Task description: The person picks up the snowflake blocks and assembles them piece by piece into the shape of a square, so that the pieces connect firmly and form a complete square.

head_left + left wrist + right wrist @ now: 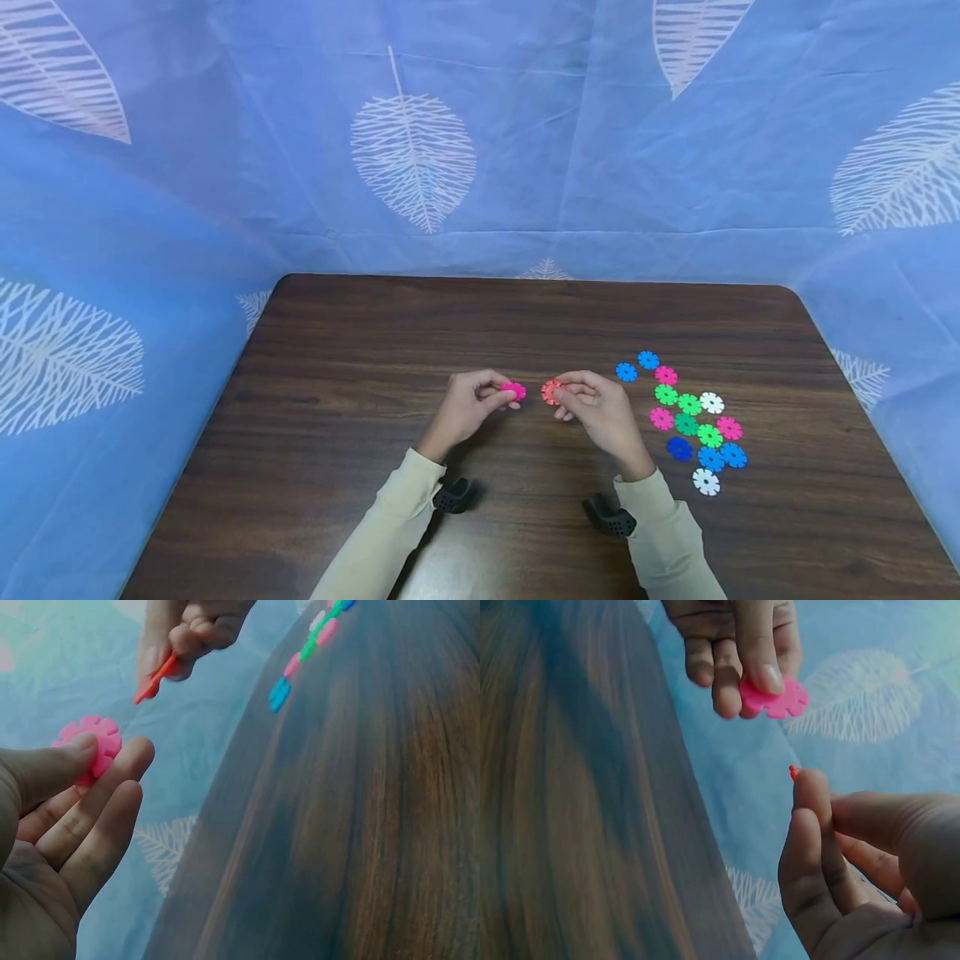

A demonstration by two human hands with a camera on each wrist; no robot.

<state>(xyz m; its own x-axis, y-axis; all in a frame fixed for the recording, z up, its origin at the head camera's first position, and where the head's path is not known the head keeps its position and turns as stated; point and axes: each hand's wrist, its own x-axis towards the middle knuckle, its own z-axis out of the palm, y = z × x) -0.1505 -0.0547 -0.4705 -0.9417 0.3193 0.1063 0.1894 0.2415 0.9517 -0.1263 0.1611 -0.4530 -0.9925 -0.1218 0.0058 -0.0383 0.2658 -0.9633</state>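
My left hand [467, 407] pinches a pink notched disc [109, 742] between thumb and fingers, above the middle of the table. Facing it, my right hand [600, 410] pinches an orange-red notched disc [551, 392]. A small gap separates the two discs. In the left wrist view the orange-red disc is seen nearly edge-on; in the right wrist view the fingers hide most of it, with only a small tip showing. The pink disc shows its flat face and slotted rim in the left wrist view.
Right of my right hand, several loose notched discs lie spread on the brown wooden table [315, 433], among them a green disc [686, 424], a dark blue disc [679, 448] and a white disc [706, 482]. A blue leaf-patterned cloth [525, 167] hangs behind the table.
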